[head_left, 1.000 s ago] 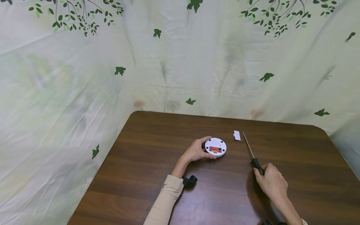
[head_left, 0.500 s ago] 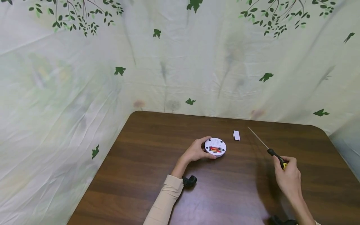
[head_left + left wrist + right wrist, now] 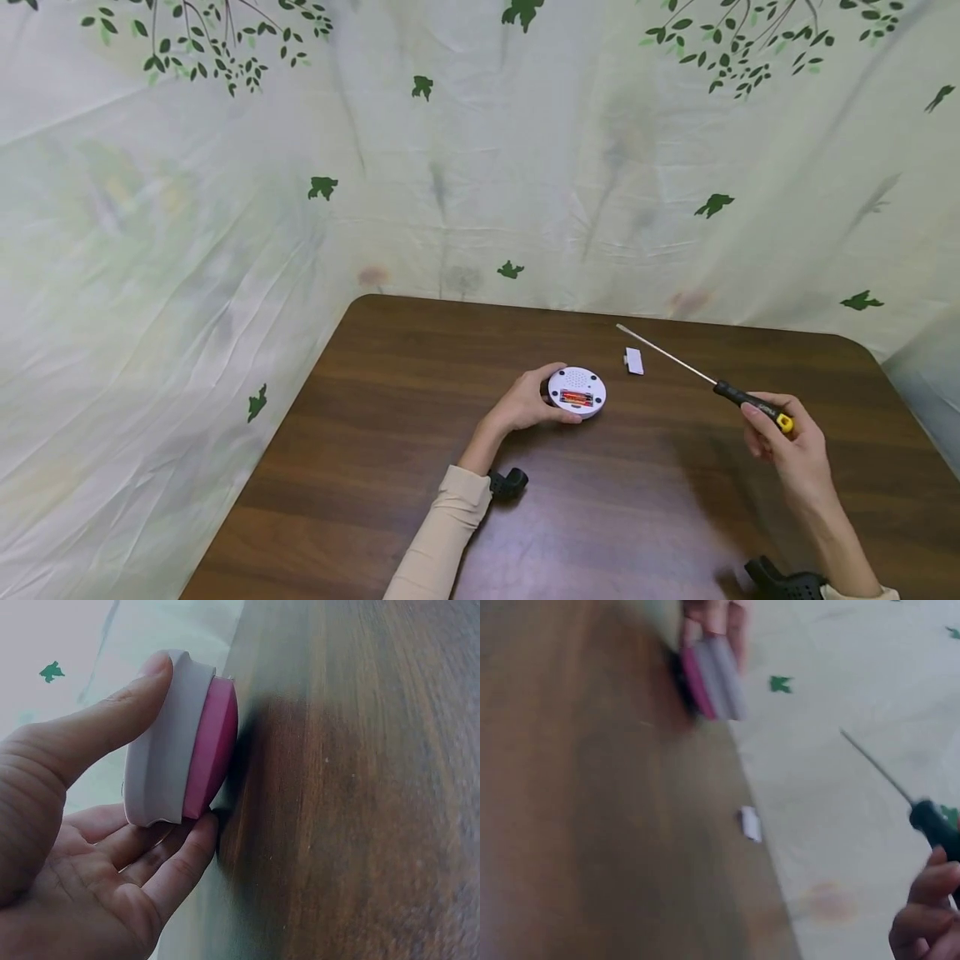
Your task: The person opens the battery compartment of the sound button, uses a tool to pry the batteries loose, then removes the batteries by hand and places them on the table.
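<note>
My left hand (image 3: 525, 404) grips a round white device (image 3: 576, 380) by its edge, thumb on one side and fingers on the other. Its white underside faces up, with an uncovered battery slot holding red batteries (image 3: 576, 399). The left wrist view shows a pink domed part (image 3: 211, 746) on the side toward the table. In my right hand (image 3: 798, 450) is a screwdriver (image 3: 738, 395) with a black and yellow handle, raised above the table. Its shaft points left and away, over the far side of the table. A small white battery cover (image 3: 634, 362) lies just right of the device.
The brown wooden table (image 3: 420, 367) ends at a far edge against a pale curtain (image 3: 465, 167) printed with green leaves. A black wrist-camera mount (image 3: 510, 483) sits at my left wrist, and another (image 3: 787, 579) at the right.
My right hand has moved right and farther up over the table with the screwdriver, whose shaft has swung to slant more leftward. The left hand and the round device stay in place.
</note>
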A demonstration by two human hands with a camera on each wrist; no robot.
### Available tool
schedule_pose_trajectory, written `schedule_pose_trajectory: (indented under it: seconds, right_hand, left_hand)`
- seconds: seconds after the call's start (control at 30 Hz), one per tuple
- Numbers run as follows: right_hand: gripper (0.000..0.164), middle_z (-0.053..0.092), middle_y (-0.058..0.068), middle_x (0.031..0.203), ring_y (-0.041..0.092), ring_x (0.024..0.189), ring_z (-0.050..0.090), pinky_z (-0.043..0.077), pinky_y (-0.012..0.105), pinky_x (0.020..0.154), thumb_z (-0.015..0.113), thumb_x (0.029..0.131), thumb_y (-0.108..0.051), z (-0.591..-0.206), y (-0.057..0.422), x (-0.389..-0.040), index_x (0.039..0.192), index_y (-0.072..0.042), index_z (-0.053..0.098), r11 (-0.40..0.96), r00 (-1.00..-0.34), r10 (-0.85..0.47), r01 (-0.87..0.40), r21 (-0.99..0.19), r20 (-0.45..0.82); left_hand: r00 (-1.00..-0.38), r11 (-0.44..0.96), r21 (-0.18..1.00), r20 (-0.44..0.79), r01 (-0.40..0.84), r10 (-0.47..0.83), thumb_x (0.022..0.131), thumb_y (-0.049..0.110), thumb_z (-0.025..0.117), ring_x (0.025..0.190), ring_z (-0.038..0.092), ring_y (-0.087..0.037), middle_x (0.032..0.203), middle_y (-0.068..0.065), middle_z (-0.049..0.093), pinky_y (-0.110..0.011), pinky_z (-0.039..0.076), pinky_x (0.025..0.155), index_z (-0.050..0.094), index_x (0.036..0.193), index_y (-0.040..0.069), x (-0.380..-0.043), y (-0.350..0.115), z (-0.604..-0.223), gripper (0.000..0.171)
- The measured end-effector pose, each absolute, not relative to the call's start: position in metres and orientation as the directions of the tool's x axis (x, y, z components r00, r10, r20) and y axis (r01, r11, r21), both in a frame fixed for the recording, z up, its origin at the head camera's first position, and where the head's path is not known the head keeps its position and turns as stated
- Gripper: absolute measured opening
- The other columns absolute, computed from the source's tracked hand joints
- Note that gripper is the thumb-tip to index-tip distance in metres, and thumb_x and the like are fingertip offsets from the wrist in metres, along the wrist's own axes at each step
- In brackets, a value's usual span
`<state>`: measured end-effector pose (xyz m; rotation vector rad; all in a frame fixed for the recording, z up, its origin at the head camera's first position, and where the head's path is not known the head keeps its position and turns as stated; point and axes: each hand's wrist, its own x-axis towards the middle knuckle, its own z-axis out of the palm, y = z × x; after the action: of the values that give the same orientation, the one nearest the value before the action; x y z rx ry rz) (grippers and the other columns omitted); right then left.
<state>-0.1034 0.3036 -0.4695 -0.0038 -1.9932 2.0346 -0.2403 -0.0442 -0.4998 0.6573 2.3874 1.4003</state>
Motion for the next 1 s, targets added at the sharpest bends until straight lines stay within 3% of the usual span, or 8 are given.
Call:
schedule_pose_trajectory:
  seconds: [0.17, 0.47, 0.67, 0.87, 1.0]
  right_hand:
    - [0.024, 0.053, -0.003, 0.07, 0.018, 0.057, 0.044, 0.026, 0.04, 0.052, 0.055, 0.103, 0.005, -0.451, 0.318, -0.107, 0.123, -0.006, 0.063, 0.074, -0.969, 0.086, -0.226, -0.971, 0.232]
    - [0.025, 0.046, -0.004, 0.069, 0.02, 0.056, 0.044, 0.035, 0.039, 0.049, 0.062, 0.103, -0.006, -0.427, 0.315, -0.115, 0.128, -0.004, 0.06, 0.46, -0.982, -0.016, -0.175, -0.871, 0.189]
    - [0.026, 0.047, -0.004, 0.072, 0.019, 0.058, 0.046, 0.038, 0.036, 0.049, 0.064, 0.102, -0.009, -0.416, 0.31, -0.116, 0.127, -0.004, 0.059, 0.515, -0.982, -0.041, -0.179, -0.838, 0.185]
    - [0.023, 0.051, -0.006, 0.08, 0.02, 0.059, 0.044, 0.037, 0.034, 0.051, 0.066, 0.103, -0.019, -0.397, 0.301, -0.12, 0.123, -0.012, 0.06, 0.588, -0.986, -0.076, -0.166, -0.791, 0.15]
    - [0.02, 0.053, -0.002, 0.085, 0.019, 0.061, 0.041, 0.034, 0.034, 0.053, 0.068, 0.102, -0.024, -0.38, 0.291, -0.127, 0.119, -0.017, 0.061, 0.663, -0.981, -0.113, -0.194, -0.723, 0.159]
  left_hand:
    - [-0.858, 0.45, 0.856, -0.017, 0.253, 0.513, 0.075, 0.024, 0.095, 0.123, 0.059, -0.018, 0.14, -0.01, 0.064, -0.033, 0.049, 0.105, 0.052, 0.15, 0.01, -0.241, -0.043, -0.5, 0.087]
    - [-0.866, 0.466, 0.847, -0.014, 0.255, 0.499, 0.073, 0.026, 0.096, 0.131, 0.058, -0.025, 0.143, -0.012, 0.062, -0.043, 0.045, 0.114, 0.051, 0.151, 0.006, -0.239, -0.04, -0.501, 0.092]
    - [-0.867, 0.471, 0.839, 0.0, 0.271, 0.499, 0.071, 0.026, 0.097, 0.127, 0.06, -0.024, 0.139, -0.011, 0.066, -0.04, 0.046, 0.111, 0.054, 0.147, 0.008, -0.236, -0.037, -0.501, 0.089]
    - [-0.879, 0.489, 0.83, 0.005, 0.27, 0.477, 0.068, 0.026, 0.099, 0.128, 0.06, -0.024, 0.138, -0.009, 0.066, -0.04, 0.046, 0.112, 0.056, 0.145, 0.01, -0.235, -0.035, -0.5, 0.089]
    - [-0.89, 0.496, 0.828, 0.009, 0.263, 0.457, 0.067, 0.027, 0.099, 0.128, 0.06, -0.023, 0.137, -0.009, 0.067, -0.04, 0.046, 0.112, 0.058, 0.144, 0.01, -0.234, -0.033, -0.5, 0.089]
